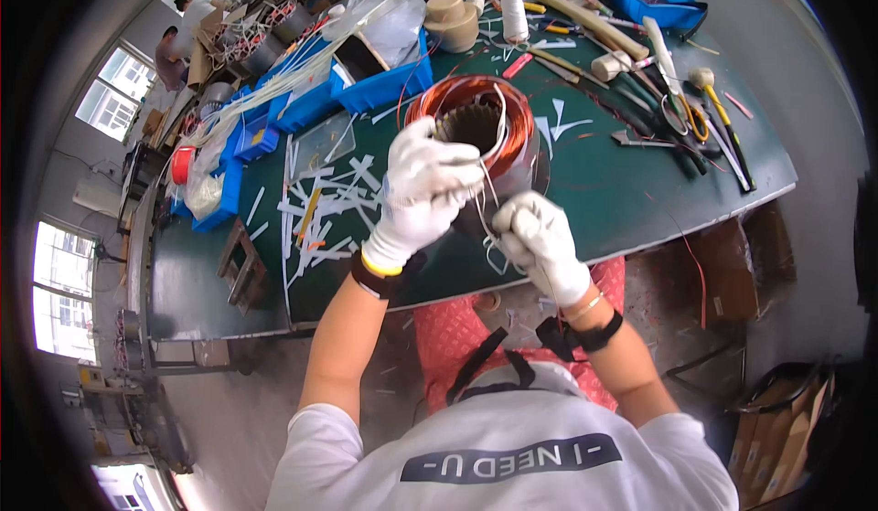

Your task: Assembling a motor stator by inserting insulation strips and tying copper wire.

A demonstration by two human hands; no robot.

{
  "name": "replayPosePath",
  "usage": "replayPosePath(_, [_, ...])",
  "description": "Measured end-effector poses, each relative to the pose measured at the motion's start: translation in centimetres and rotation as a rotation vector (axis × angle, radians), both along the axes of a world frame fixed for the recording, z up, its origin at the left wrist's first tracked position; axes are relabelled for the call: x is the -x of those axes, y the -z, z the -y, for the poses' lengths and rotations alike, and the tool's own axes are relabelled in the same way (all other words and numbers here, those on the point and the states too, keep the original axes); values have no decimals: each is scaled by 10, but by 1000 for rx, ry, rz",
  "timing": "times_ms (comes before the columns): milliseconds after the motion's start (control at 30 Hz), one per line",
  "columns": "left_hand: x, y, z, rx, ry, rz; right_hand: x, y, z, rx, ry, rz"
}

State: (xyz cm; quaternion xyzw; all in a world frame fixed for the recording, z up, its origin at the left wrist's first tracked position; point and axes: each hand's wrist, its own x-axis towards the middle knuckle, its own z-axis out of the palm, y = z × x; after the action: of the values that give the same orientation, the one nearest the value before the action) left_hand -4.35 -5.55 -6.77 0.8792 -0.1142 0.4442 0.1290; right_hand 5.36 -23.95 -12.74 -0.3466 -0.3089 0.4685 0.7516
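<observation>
A motor stator with a ring of copper windings point(519, 113) stands on the green worktable in front of me, its dark slotted bore facing up. White cord point(502, 118) runs over the rim of the windings and down between my hands. My left hand point(425, 186), in a white glove, is at the stator's near left side, its fingers closed on the white cord. Lower and to the right, my right hand point(540, 241), also gloved, is closed in a pinch on the same cord. A loose loop of it hangs by the table's front edge. The fingertips' exact hold is partly hidden.
White paper strips point(320, 205) lie scattered left of the stator. Blue bins point(384, 86) and a bundle of pale sleeving stand behind them. A thread cone point(513, 8), mallets, scissors point(695, 120) and pliers lie along the back and right. A person point(170, 58) is far left.
</observation>
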Motion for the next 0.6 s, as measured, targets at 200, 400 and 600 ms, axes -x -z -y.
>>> replayPosePath(200, [19,38,44,476,-307,199,-4,12,-11,-24,-85,42])
replayPosePath(400, [34,37,64,1571,130,131,-16,21,-9,-134,-209,-211])
replayPosePath(600, [19,-50,99,1064,184,389,-15,21,-4,-69,-82,-24])
